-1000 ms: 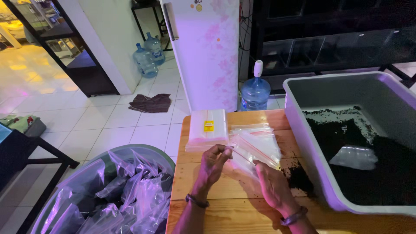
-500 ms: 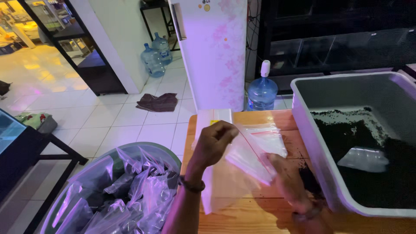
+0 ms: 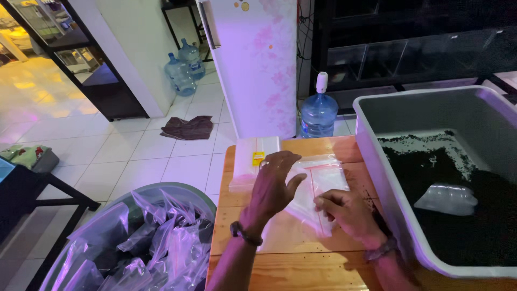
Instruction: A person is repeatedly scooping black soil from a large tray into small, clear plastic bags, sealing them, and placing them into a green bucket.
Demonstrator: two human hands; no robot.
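A clear plastic zip bag is held above the wooden table. My left hand is over the bag's left side with fingers spread, gripping it. My right hand pinches the bag's lower right edge. Behind my left hand lies a flat stack of white bags with a yellow label. Dark crumbs lie scattered on the wood near my right hand.
A large grey tub of dark soil stands at the right, with a clear plastic cup lying on the soil. A round bin with several filled clear bags is at lower left. Water jugs, a fridge and a floor rag lie beyond.
The bag was lifted off the table, then brought lower. My left hand moved from the bag's top edge to spread over its left side; my right hand stays at its lower edge.
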